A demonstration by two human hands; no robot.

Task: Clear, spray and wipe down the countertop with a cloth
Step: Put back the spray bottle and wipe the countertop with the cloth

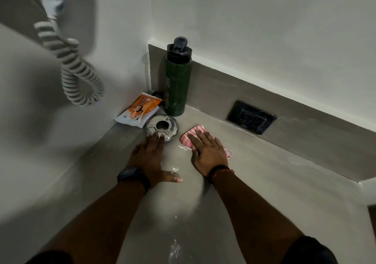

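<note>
My right hand (208, 151) lies flat, palm down, on a pink and white checked cloth (192, 134), pressing it onto the grey countertop (264, 182). The cloth shows beyond my fingertips and at my wrist side. Resting flat on the counter to the left is my left hand (150, 158), fingers spread, its fingertips touching the rim of a shiny steel ashtray (162, 127). Wet streaks and foam spots glisten on the counter near both hands and further towards me.
A dark green bottle (177, 80) with a black cap stands in the back corner. An orange and white sachet (139, 111) leans beside it. A black wall socket (251, 116) sits in the backsplash. A coiled white cord (75, 66) hangs on the left wall.
</note>
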